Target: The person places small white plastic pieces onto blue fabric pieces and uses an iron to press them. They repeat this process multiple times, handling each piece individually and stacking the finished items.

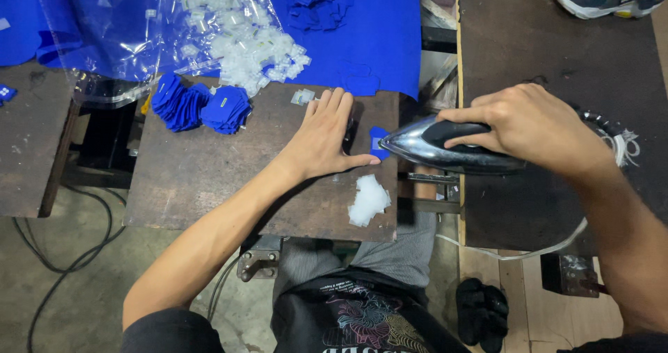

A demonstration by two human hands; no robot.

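While the right hand [532, 127] is being kept closed around the dark handle of the flat iron [445, 148], the iron's pointed chrome tip is being held over the right edge of the small wooden table [209, 172], where a small blue patch [378, 141] is being met at that edge. Whether the soleplate is being pressed onto the patch or held just above it cannot be told. The left hand [325, 136] is being laid flat and open on the tabletop, nothing being gripped, with the thumb stretched toward the patch and the fingertips pointed at the table's far edge. Just beside the thumb, toward the near right corner, a small heap of white pieces [369, 198] is being left on the wood. Most of the tabletop to the left of the hand is being left bare, giving open room there. Along the far edge, stacks of blue patches [202, 106] are being kept, and a clear plastic bag of white pieces [236, 29] is being overhung onto the table from a sheet of blue fabric [376, 40]. To the right, a dark board [557, 54] is lying under the iron's body, a narrow gap being left between it and the table.
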